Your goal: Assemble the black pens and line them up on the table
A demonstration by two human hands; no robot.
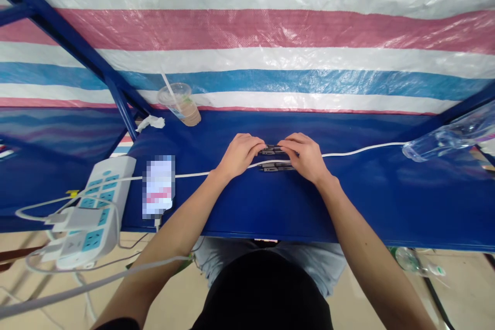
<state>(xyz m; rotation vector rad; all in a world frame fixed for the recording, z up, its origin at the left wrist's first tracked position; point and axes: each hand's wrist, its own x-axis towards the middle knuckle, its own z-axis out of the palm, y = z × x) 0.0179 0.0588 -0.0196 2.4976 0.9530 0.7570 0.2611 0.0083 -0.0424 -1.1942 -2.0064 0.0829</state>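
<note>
Dark cable connectors [274, 158], two of them, lie near the middle of a blue tabletop [379, 206], one just above the other. The person's left hand [240, 154] and right hand [301, 157] come in from either side, palms down. The fingers [255, 145] of both hands are curled nearly closed, their tips meeting on the upper connector [270, 150]; how firmly it is held cannot be told. The lower connector [277, 166] sits just beneath the fingertips. A white cable [359, 150] crosses the table and passes under the hands. To the left lie a white power strip [102, 211] with teal switches and a pixelated rectangular object [158, 185]. Farther back are a plastic cup [180, 104] with a straw, a crumpled tissue [150, 124] and, at right, a clear plastic bottle [448, 136]. Striped tarpaulin [247, 31] fills the view beyond.
</note>
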